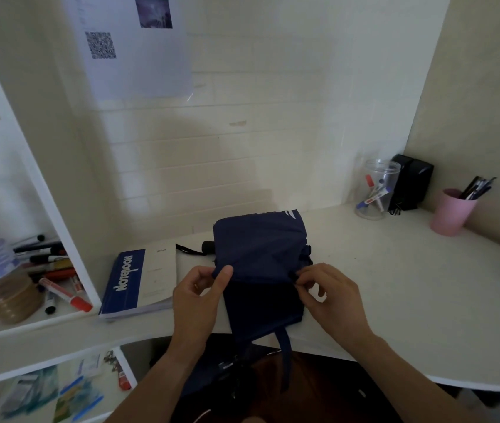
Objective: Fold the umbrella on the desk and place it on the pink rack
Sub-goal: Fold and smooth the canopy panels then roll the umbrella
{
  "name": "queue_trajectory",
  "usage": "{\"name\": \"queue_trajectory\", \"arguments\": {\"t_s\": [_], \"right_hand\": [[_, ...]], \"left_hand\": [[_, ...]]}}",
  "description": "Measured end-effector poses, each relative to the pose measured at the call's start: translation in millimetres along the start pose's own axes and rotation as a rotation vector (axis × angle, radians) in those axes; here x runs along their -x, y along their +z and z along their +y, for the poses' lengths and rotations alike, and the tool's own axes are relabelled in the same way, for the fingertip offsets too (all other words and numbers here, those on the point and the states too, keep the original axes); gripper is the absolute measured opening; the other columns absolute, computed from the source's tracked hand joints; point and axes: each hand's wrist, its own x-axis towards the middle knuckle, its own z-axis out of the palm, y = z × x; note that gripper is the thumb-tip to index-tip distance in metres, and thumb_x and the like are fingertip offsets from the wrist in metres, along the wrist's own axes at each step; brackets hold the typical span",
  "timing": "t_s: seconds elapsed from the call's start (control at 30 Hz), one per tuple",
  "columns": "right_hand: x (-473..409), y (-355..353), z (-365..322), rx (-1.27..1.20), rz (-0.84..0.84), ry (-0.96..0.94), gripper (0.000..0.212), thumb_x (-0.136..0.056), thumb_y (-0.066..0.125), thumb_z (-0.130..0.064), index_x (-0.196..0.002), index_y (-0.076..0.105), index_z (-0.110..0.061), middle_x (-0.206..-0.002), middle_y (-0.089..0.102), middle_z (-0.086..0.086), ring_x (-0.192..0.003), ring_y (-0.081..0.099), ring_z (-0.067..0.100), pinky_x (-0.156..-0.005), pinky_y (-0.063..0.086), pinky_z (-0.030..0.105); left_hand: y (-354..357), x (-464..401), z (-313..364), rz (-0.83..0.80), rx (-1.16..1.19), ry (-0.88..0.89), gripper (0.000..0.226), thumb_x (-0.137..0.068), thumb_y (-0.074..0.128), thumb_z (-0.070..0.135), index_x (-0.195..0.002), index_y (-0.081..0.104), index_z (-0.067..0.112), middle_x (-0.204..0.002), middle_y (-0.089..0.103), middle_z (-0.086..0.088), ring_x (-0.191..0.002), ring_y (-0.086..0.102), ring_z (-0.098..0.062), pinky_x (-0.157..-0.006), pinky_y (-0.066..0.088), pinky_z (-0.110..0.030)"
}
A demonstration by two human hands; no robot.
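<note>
A dark navy folding umbrella lies on the white desk in front of me, its cloth spread flat and partly draped over the front edge. Its black handle with a wrist strap sticks out to the left. My left hand pinches the cloth's left edge between thumb and fingers. My right hand pinches the right edge at about the same height. A navy strap hangs down below the desk edge. No pink rack is in view.
A blue and white notebook lies just left of the umbrella. At the back right stand a clear jar of markers, a black box and a pink cup of pens. White shelves on the left hold markers.
</note>
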Motion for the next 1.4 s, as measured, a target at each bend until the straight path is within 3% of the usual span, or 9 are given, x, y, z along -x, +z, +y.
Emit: {"name": "queue_trajectory", "arguments": {"t_s": [0.3,0.47,0.6,0.7,0.77,0.93,1.07,1.23,1.4], "right_hand": [[10,4,-4,-0.115,0.039,0.192,0.033,-0.077,0.082,-0.005,-0.103,0.073,-0.024,-0.081,0.066,-0.013,-0.072,0.061,0.002,-0.066,0.050,0.012],[5,5,-10,-0.267,0.118,0.383,0.031,-0.073,0.083,0.000,-0.073,0.068,-0.027,-0.077,0.066,-0.007,-0.071,0.062,0.010,-0.062,0.048,0.012],[-2,-1,-13,-0.475,0.050,0.583,0.024,-0.079,0.071,0.005,-0.086,0.066,-0.017,-0.090,0.070,-0.002,-0.067,0.064,0.011,-0.062,0.052,0.022],[-16,-8,-18,-0.806,0.030,0.884,0.015,-0.087,0.073,-0.011,-0.102,0.069,-0.011,-0.087,0.073,0.004,-0.058,0.058,0.016,-0.050,0.045,0.025],[-21,-8,-18,-0.842,-0.090,0.975,0.027,-0.082,0.081,-0.023,-0.105,0.071,-0.012,-0.076,0.070,0.002,-0.056,0.055,0.014,-0.051,0.044,0.026],[-28,-7,-15,-0.981,-0.122,1.040,0.023,-0.080,0.082,-0.018,-0.100,0.078,-0.006,-0.069,0.059,0.002,-0.061,0.046,0.013,-0.068,0.048,0.028],[-29,-9,-14,-0.970,-0.099,1.031,0.021,-0.085,0.078,-0.025,-0.092,0.072,-0.006,-0.073,0.054,0.006,-0.052,0.042,0.014,-0.049,0.035,0.025],[-20,-15,-19,-0.995,-0.193,0.952,0.029,-0.083,0.079,-0.016,-0.105,0.062,-0.009,-0.087,0.074,0.007,-0.067,0.071,0.021,-0.058,0.054,0.027],[-9,-15,-9,-0.955,-0.055,1.002,0.030,-0.080,0.082,-0.014,-0.104,0.066,-0.005,-0.096,0.077,0.017,-0.083,0.076,0.029,-0.075,0.059,0.032]], "left_hand": [[-2,4,2,-0.093,-0.018,-0.019,0.025,-0.085,0.077,0.008,-0.072,0.056,0.005,-0.056,0.061,0.017,-0.058,0.057,0.005,-0.061,0.048,-0.009],[-7,2,4,-0.103,-0.038,0.000,0.026,-0.085,0.079,0.015,-0.079,0.059,-0.001,-0.062,0.064,0.008,-0.064,0.060,-0.002,-0.064,0.050,-0.013],[-8,2,4,-0.134,-0.065,0.001,0.025,-0.086,0.078,0.015,-0.080,0.059,-0.001,-0.059,0.063,0.014,-0.060,0.058,0.003,-0.063,0.048,-0.011],[-8,4,4,-0.161,-0.063,-0.027,0.027,-0.084,0.079,0.019,-0.083,0.060,0.000,-0.065,0.067,0.010,-0.067,0.063,-0.002,-0.069,0.051,-0.014],[-8,4,3,-0.167,-0.059,-0.049,0.027,-0.083,0.080,0.023,-0.084,0.061,0.003,-0.077,0.074,-0.001,-0.079,0.070,-0.011,-0.076,0.056,-0.021],[-9,8,1,-0.176,-0.060,-0.086,0.025,-0.085,0.079,0.023,-0.089,0.063,0.004,-0.089,0.079,-0.007,-0.091,0.075,-0.019,-0.082,0.057,-0.027],[-9,11,2,-0.174,-0.077,-0.101,0.026,-0.085,0.079,0.021,-0.089,0.063,0.001,-0.081,0.079,-0.007,-0.085,0.075,-0.019,-0.073,0.056,-0.019],[-10,13,4,-0.194,-0.070,-0.152,0.019,-0.088,0.075,0.027,-0.099,0.072,0.011,-0.084,0.080,-0.004,-0.084,0.076,-0.013,-0.074,0.056,-0.017],[-11,14,0,-0.129,-0.123,-0.128,0.025,-0.094,0.069,0.028,-0.080,0.076,0.007,-0.076,0.077,-0.002,-0.075,0.072,-0.010,-0.068,0.051,-0.010]]}}
